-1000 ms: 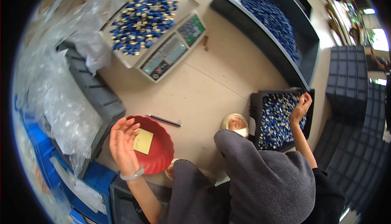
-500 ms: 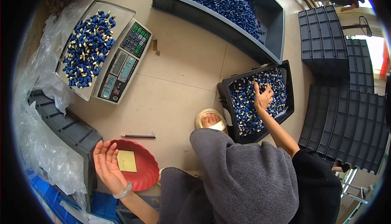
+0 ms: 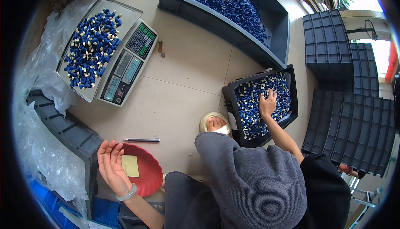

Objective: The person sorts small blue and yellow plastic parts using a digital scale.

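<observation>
My right hand is down in a black bin of small blue pieces with cream ends. Its fingers curl into the pile, their tips partly hidden among the pieces. My left hand, with a pale bangle at the wrist, is held palm up with loosely bent fingers and nothing in it. It is over the left rim of a red scalloped bowl, where a yellow paper note lies. More such pieces are heaped on the metal pan of a digital scale at upper left.
A large grey bin of plain blue pieces stands at the far side. A dark pen lies on the floor by the bowl. Dark grey crates are stacked at right. Clear plastic sheeting and blue crates line the left.
My right hand has pushed down into the pieces, its spread fingers drawing in. My left hand has shifted slightly and remains open. Far right, another person has moved toward the top edge.
</observation>
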{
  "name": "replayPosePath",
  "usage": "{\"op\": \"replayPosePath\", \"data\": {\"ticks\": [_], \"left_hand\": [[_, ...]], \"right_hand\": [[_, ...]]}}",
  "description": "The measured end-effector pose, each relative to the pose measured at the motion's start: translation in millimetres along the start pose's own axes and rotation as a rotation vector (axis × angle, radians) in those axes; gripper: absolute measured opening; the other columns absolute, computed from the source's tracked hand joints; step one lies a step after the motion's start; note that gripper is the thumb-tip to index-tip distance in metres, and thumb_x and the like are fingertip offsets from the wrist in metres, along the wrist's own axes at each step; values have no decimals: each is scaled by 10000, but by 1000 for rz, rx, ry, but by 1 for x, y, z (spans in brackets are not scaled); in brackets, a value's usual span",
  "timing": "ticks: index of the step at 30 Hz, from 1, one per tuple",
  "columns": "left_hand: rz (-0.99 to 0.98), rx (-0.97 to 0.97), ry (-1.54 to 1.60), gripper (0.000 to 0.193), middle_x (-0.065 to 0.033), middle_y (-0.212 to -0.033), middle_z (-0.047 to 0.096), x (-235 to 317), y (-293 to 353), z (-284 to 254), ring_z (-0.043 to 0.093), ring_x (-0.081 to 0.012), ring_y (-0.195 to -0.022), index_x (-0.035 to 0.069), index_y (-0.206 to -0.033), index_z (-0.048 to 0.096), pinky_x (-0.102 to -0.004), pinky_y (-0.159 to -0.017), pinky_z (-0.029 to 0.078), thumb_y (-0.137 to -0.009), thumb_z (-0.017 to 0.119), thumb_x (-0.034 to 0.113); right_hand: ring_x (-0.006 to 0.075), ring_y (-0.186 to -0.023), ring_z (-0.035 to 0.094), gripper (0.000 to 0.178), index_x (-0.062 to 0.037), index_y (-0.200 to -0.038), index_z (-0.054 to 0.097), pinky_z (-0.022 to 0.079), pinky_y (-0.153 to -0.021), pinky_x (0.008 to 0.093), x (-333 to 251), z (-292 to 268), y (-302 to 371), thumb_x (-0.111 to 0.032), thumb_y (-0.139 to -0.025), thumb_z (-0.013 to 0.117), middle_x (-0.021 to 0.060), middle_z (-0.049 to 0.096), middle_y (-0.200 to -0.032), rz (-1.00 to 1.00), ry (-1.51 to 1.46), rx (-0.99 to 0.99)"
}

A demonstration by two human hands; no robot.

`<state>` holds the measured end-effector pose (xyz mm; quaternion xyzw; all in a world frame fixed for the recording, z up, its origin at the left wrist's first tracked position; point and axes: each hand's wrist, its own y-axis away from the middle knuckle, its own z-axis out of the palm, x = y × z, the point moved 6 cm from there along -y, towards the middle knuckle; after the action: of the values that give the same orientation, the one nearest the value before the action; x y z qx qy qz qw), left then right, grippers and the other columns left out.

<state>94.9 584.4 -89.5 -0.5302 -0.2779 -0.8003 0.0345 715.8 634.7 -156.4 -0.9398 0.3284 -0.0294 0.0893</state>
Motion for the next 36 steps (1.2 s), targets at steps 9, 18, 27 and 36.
{"op": "replayPosePath", "data": {"ticks": [9, 18, 27, 36], "left_hand": [[13, 59, -10, 345, -170, -1166, 558, 8, 3, -9, 587, -232, -1048, -26, -1260, 456, -322, -920, 468, -991, 394, 180], [38, 50, -35, 343, -162, -1182, 548, 15, 5, -6, 584, -226, -1056, -15, -1270, 458, -318, -921, 474, -988, 381, 165], [61, 42, -26, 358, -144, -1184, 554, 23, 7, -5, 587, -220, -1053, -13, -1273, 476, -319, -912, 477, -994, 424, 204], [73, 126, 72, 295, -139, -1092, 615, 28, 19, -9, 628, -199, -958, -32, -1198, 516, -296, -843, 489, -992, 420, 155]], "right_hand": [[374, -781, 638, 316, -52, -954, 682, 492, -728, 430, 38, -4, -11, -315, -791, 617, 216, 657, -831, -52, -244, -178], [142, -518, 585, 311, -138, -905, 583, 362, -343, 251, 61, -53, 3, -429, -926, 476, 5, 549, -663, 655, -927, -531], [134, -549, 569, 276, -175, -955, 517, 324, -273, 179, -111, -166, -1, -442, -884, 519, 62, 545, -847, 375, -1242, -904], [128, -559, 596, 311, -131, -977, 540, 386, -308, 211, -423, -195, 34, -432, -906, 503, 67, 580, -844, -413, -1178, -1367]]}}
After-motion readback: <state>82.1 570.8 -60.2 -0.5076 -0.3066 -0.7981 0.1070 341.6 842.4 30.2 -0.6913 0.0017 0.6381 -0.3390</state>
